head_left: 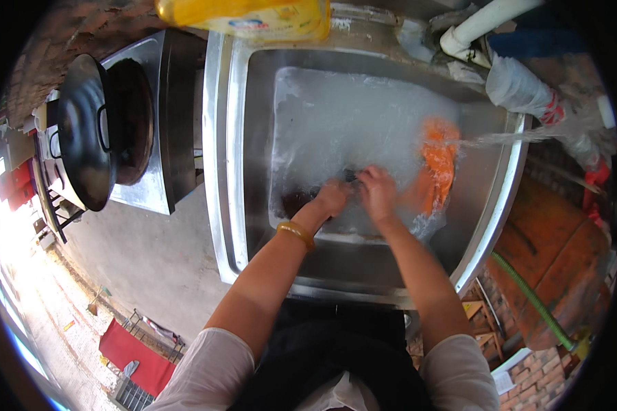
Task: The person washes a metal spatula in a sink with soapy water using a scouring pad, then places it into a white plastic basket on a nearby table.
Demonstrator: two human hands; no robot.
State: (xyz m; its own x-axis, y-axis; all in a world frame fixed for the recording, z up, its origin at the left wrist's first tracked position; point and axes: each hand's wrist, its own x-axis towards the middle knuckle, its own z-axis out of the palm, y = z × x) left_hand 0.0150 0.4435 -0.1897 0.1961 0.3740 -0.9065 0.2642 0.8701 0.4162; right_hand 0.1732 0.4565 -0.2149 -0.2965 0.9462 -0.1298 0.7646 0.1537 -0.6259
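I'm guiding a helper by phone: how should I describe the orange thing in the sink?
Find the metal sink in front of the person. In its cloudy water, right of the right hand, a long orange item shows where a stream comes in from the right. Its bright orange sets it apart from the dark thing beside the left hand.

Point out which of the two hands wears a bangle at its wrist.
The left hand: a yellow bangle circles its wrist. The right hand, beside it in the sink, has a bare wrist.
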